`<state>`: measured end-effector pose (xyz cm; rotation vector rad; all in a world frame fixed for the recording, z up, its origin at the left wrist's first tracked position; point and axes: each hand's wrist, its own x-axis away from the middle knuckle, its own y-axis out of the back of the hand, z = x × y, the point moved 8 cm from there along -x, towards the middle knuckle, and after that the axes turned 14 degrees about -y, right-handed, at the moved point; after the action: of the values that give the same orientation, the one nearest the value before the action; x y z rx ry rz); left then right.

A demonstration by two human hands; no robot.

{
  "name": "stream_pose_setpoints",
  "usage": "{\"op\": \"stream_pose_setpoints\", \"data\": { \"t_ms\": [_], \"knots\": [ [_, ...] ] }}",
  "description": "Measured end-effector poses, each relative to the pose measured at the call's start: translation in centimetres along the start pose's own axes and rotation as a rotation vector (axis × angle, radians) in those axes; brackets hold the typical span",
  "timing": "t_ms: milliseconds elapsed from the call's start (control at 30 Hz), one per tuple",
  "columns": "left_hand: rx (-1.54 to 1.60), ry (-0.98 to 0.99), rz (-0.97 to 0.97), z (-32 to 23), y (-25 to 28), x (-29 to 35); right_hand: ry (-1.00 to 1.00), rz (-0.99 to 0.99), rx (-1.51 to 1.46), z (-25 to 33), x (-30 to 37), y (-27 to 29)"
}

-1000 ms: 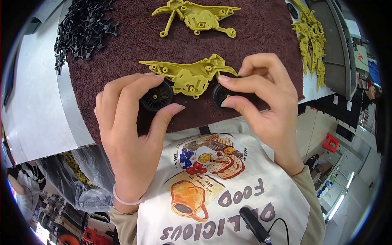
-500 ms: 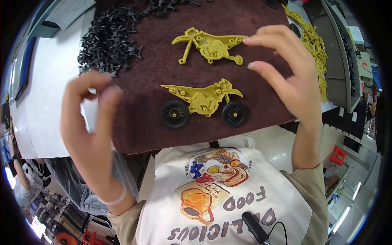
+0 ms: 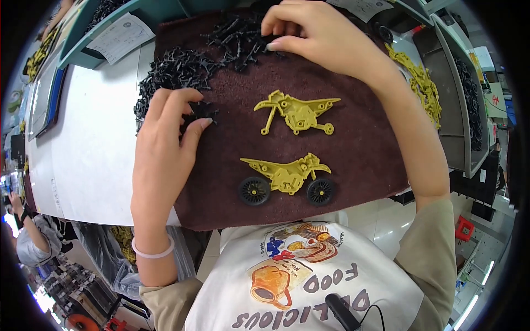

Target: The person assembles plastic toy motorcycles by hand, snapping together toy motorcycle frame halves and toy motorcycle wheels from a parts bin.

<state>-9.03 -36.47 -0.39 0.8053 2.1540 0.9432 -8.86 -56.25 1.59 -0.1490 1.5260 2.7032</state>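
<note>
My left hand [image 3: 165, 138] reaches into the left part of a heap of small black plastic parts [image 3: 176, 71]. Its thumb and index finger are apart, with black pieces lying between them; no grip on any piece shows. At the far edge of the mat, my right hand [image 3: 303, 33] is at a second cluster of black parts [image 3: 234, 44], thumb and forefinger apart beside it. Between my arms lies a yellow motorcycle half-shell [image 3: 301, 115] without wheels. Nearer me is another yellow half-shell [image 3: 287, 175], with a black spoked wheel [image 3: 254, 191] at the left and another wheel [image 3: 320, 191] at the right.
A dark brown cloth mat [image 3: 364, 165] covers the white table [image 3: 94, 138]. Yellow parts [image 3: 422, 88] are heaped at the right, beside a grey tray [image 3: 444, 110] with black parts. A teal bin [image 3: 74, 47] with a paper slip [image 3: 121, 38] stands at the far left.
My right hand has left the wheelless half-shell's tail and moved to the far black cluster. My left hand has moved right and in to the black heap. The view has shifted too.
</note>
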Motion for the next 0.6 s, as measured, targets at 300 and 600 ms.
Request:
{"op": "stream_pose_setpoints", "data": {
  "t_ms": [300, 600],
  "knots": [
    [0.017, 0.001, -0.011, -0.4, -0.2, 0.2, -0.051, -0.148, 0.208, 0.7, 0.0, -2.0],
    [-0.056, -0.076, -0.263, -0.7, 1.4, 1.3, -0.282, 0.122, -0.326, 1.9, 5.4, 1.8]
  ]
}}
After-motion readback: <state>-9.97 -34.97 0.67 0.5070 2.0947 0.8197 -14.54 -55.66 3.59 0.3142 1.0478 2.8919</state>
